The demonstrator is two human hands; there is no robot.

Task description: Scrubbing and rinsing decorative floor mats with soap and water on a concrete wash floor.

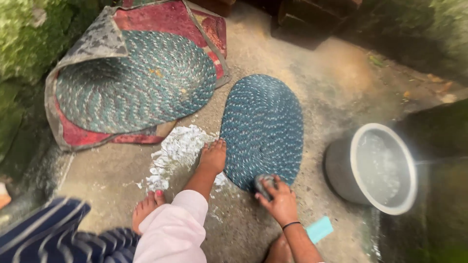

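An oval blue braided mat (pixel 263 126) lies flat on the wet concrete floor. My left hand (pixel 213 156), with a pink sleeve on its arm, presses flat on the mat's near left edge and holds nothing. My right hand (pixel 279 198), a dark band on its wrist, grips a small dark scrubber (pixel 264 183) on the mat's near end. White soap foam (pixel 175 152) spreads on the floor just left of my left hand.
A metal pot (pixel 341 170) of water stands to the right. A light blue bar (pixel 319 229) lies by my right wrist. A round green braided mat (pixel 134 80) rests on a red cloth (pixel 165 17) at upper left. My bare foot (pixel 146 208) is at lower left.
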